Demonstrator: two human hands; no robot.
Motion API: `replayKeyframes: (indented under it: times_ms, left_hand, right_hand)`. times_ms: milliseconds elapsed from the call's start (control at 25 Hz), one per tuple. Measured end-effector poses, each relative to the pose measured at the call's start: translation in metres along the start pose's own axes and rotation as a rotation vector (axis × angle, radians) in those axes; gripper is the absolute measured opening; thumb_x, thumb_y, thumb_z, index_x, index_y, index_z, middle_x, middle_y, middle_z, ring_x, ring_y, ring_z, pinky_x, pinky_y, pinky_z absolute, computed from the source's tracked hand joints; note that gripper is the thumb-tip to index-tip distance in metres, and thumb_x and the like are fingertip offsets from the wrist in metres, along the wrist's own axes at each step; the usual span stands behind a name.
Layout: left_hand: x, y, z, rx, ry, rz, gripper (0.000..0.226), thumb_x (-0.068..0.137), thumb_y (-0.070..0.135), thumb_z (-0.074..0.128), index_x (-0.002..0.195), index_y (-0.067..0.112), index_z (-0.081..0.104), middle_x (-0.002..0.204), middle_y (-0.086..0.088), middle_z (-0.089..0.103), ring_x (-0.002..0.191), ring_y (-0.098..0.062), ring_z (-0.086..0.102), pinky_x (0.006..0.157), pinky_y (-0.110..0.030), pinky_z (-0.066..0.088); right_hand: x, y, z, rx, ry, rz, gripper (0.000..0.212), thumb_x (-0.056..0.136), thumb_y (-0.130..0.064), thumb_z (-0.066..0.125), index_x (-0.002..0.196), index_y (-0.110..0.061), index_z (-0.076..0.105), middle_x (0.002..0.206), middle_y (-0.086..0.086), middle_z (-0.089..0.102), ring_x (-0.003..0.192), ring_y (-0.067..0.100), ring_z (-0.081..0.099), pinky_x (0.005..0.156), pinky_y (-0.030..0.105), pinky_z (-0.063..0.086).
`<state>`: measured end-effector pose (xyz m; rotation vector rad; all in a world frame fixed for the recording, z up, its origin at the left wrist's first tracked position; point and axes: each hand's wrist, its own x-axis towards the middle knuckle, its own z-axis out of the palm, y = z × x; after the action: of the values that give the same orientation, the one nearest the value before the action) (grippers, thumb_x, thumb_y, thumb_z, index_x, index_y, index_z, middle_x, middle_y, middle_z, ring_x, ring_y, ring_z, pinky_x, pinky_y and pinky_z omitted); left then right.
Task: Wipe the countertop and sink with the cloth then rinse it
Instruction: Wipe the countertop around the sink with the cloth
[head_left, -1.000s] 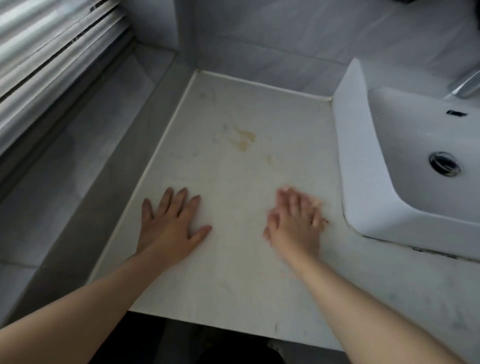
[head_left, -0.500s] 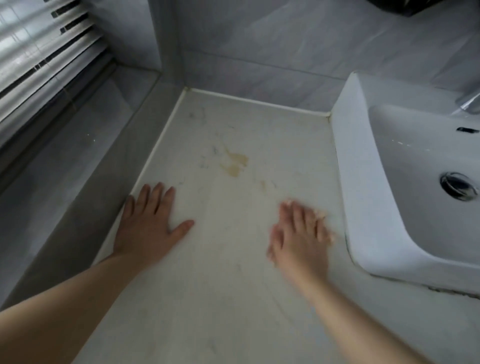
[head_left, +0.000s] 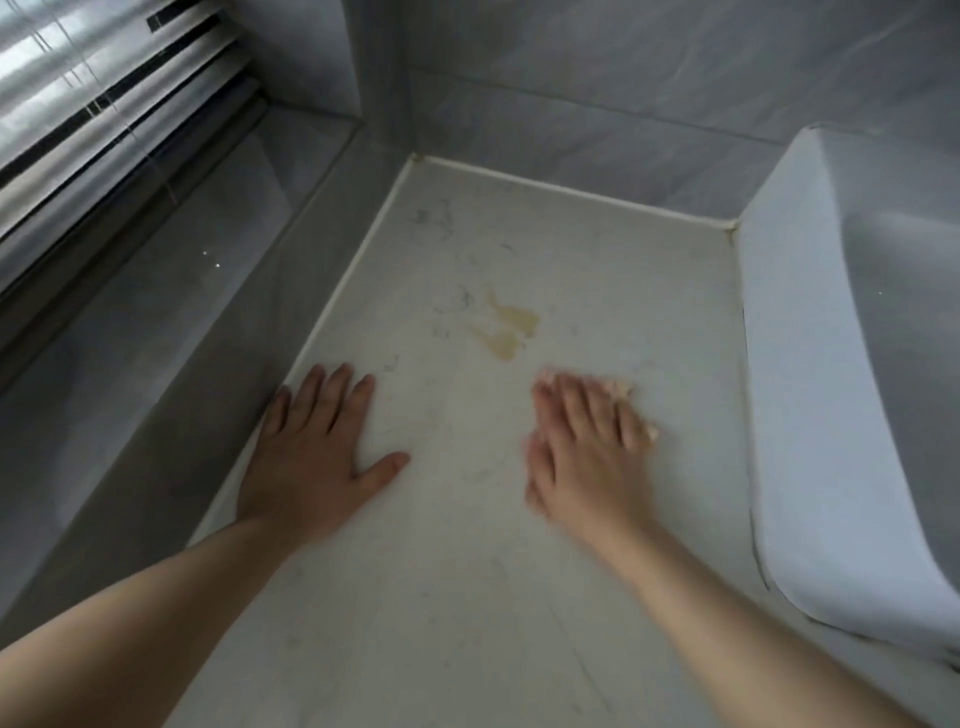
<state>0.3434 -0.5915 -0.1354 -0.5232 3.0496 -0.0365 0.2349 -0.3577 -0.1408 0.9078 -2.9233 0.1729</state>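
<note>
The right grip (head_left: 587, 447) lies palm down with its fingers straight and close together, pinching nothing. It presses flat on what looks like the cloth (head_left: 626, 388). Only pale crumpled scraps of that show, past the fingertips and beside the little finger; the rest is hidden under the palm. The hand is blurred, so how much cloth lies beneath it cannot be told. The left grip (head_left: 311, 447) is also flat and holds nothing, resting on the tabletop (head_left: 467, 597) right at its left edge, well apart from the right one.

Ahead of both hands, toward the back wall, a yellowish stain (head_left: 506, 327) sits on the tabletop, near the right fingertips but not touched by them. The sink (head_left: 831, 389) stands to the right, its white outer wall near the right grip yet clear of it. A window blind (head_left: 104, 104) fills the upper left.

By my reading this is the first step, wiping the tabletop; the sink and the rinse are not yet done. The next move calls for sliding the cloth forward and slightly left over the stain with firm downward pressure, keeping it trapped under the palm, probably in several passes
</note>
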Motion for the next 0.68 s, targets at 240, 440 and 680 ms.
replayKeyframes:
  times_ms: [240,440,680]
  left_hand:
    - [0.001,0.000,-0.002,0.011,0.006,0.006,0.091,0.081,0.075,0.004,0.139,0.014,0.040,0.146,-0.010,0.040,0.134,-0.031,0.035,0.108,-0.043,0.015]
    - [0.001,0.000,-0.003,-0.001,-0.003,0.001,0.089,0.083,0.073,0.006,0.137,0.013,0.043,0.143,-0.011,0.044,0.131,-0.031,0.039,0.106,-0.043,0.018]
    - [0.001,-0.001,-0.002,0.001,0.001,0.007,0.088,0.083,0.073,0.007,0.136,0.013,0.043,0.143,-0.011,0.044,0.131,-0.031,0.039,0.106,-0.044,0.019]
  right_hand:
    - [0.078,0.062,-0.004,0.034,-0.043,0.449,0.057,0.094,-0.038,0.020,0.147,-0.018,0.025,0.155,0.009,0.025,0.141,0.031,0.021,0.113,0.052,0.015]
    - [0.044,-0.011,0.001,0.022,-0.007,0.216,0.057,0.091,-0.036,0.028,0.140,-0.012,0.041,0.145,0.014,0.042,0.133,0.034,0.038,0.108,0.051,0.027]
    - [0.027,0.053,-0.005,-0.022,-0.038,0.216,0.059,0.088,-0.038,0.024,0.139,-0.015,0.042,0.142,0.013,0.045,0.130,0.033,0.040,0.107,0.053,0.028]
